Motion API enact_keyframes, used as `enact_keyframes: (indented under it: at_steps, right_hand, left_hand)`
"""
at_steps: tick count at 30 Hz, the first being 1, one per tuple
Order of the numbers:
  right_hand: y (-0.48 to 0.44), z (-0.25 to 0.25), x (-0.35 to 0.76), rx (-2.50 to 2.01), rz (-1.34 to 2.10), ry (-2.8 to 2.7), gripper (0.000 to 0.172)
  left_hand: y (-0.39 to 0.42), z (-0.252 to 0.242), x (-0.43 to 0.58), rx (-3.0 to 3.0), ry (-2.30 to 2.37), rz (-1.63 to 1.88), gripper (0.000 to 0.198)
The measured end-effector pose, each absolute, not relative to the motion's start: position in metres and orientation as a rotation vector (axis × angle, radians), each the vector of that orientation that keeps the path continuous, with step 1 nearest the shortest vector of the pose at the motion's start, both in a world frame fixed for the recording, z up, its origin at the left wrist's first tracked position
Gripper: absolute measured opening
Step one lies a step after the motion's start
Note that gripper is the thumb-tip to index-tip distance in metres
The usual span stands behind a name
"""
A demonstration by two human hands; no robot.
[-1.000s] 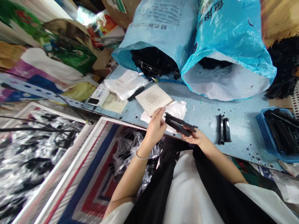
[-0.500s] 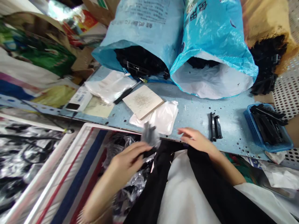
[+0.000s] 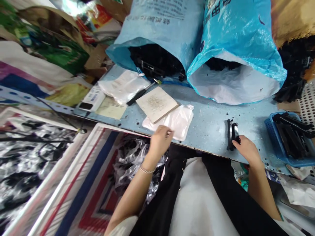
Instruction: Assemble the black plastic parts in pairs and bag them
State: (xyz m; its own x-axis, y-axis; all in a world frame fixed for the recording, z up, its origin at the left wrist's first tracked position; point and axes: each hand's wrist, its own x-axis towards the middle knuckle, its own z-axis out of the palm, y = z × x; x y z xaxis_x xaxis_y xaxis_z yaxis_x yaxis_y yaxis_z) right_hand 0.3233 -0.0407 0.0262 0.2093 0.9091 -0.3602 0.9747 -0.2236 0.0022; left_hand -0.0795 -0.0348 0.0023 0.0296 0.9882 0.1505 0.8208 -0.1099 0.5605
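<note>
My left hand is over the near edge of a stack of clear plastic bags, fingers curled together; whether they pinch a bag I cannot make out. My right hand has thumb and fingers closed on one of two long black plastic parts lying side by side on the blue table. A pale square board rests partly on the bag stack. Below the table's edge, to the left of my lap, a striped bin holds black parts wrapped in clear plastic.
Two blue sacks with black parts inside lie open toward me at the back. On the right stands a blue basket of black parts. A black-handled tool, more plastic bags and a white box lie on the left.
The bagged black part is gone from my left hand, which has moved up and right to the bag stack. My right hand has moved right and closed on a black part.
</note>
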Motion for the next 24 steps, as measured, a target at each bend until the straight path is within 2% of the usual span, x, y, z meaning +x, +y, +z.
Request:
enact_keyframes:
  at_steps: [2, 5, 11, 15, 19, 22, 24]
  right_hand:
    - [-0.038, 0.025, 0.326, 2.292, -0.524, 1.817, 0.026]
    - [-0.038, 0.023, 0.328, 2.403, -0.889, 1.904, 0.025]
    - [-0.026, 0.020, 0.278, 2.490, -2.079, 1.799, 0.033]
    - [0.002, 0.022, 0.217, 2.196, -2.807, 1.552, 0.031]
    - [0.033, 0.017, 0.159, 1.553, -3.505, 1.273, 0.028]
    - [0.051, 0.001, 0.125, 1.285, -3.717, 1.020, 0.025]
    - [0.060, -0.013, 0.109, 1.361, -3.704, 0.966, 0.027]
  left_hand:
    - [-0.012, -0.004, -0.046, 2.110, 1.851, 0.708, 0.011]
    - [0.012, -0.012, -0.029, 2.108, 1.851, 0.587, 0.008]
    - [0.032, -0.011, -0.064, 1.528, 1.681, 0.789, 0.029]
    - [0.035, -0.010, -0.074, 1.277, 1.509, 0.763, 0.026]
    - [0.036, -0.014, -0.069, 1.227, 1.566, 0.802, 0.024]
    - [0.036, -0.012, -0.069, 1.242, 1.560, 0.781, 0.019]
    - [0.033, -0.005, -0.075, 1.294, 1.589, 0.805, 0.013]
